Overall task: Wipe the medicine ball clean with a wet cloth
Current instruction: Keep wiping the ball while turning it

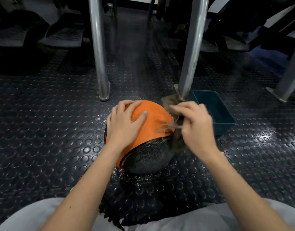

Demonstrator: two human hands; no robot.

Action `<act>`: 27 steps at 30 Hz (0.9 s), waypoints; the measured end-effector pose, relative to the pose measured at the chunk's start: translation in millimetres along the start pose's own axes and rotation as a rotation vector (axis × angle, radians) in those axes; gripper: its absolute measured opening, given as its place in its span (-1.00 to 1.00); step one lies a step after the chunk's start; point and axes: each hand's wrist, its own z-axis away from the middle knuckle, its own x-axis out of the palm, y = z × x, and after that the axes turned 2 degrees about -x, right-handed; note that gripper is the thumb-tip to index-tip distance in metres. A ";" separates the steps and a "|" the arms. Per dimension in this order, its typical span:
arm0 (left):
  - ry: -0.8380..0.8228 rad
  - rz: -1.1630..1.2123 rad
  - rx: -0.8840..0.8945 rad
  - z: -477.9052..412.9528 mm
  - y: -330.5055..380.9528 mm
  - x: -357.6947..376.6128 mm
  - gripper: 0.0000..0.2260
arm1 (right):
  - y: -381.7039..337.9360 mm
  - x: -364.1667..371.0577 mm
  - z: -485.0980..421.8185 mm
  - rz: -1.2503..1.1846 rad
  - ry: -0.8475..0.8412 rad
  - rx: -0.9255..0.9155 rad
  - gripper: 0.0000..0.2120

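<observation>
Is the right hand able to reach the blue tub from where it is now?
Probably yes. The blue tub stands just beyond the right hand, open side up, with nothing between them; the hand only holds the cloth.

1. A dark rubber floor (43,114) with raised round studs fills the view.
2. Two grey metal posts stand on it, a left post (97,47) and a right post (191,47); a third post (290,77) slants at the right edge.
3. A dark blue tub (226,128) sits on the floor just beside the right post's foot.
4. Dark padded seats (63,35) lie at the upper left.
5. Pale grey trouser legs (26,217) cross the bottom edge.
</observation>
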 end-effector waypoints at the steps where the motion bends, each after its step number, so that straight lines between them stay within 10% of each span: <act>1: 0.008 0.000 -0.003 0.1 0.5 0.0 -0.63 | -8.4 9.4 9.0 -0.026 -0.052 -0.031 -0.59; 16: 0.022 -0.058 -0.009 2.0 9.2 5.7 -0.62 | -10.7 20.6 37.0 -0.015 -0.123 -0.106 -0.63; 22: 0.026 -0.054 0.002 4.6 6.9 2.8 -0.61 | 12.9 18.8 7.2 -0.050 -0.184 0.233 -0.59; 27: 0.036 -0.023 -0.020 2.5 3.0 0.9 -0.62 | -24.1 22.0 39.7 -0.087 -0.151 -0.121 -0.62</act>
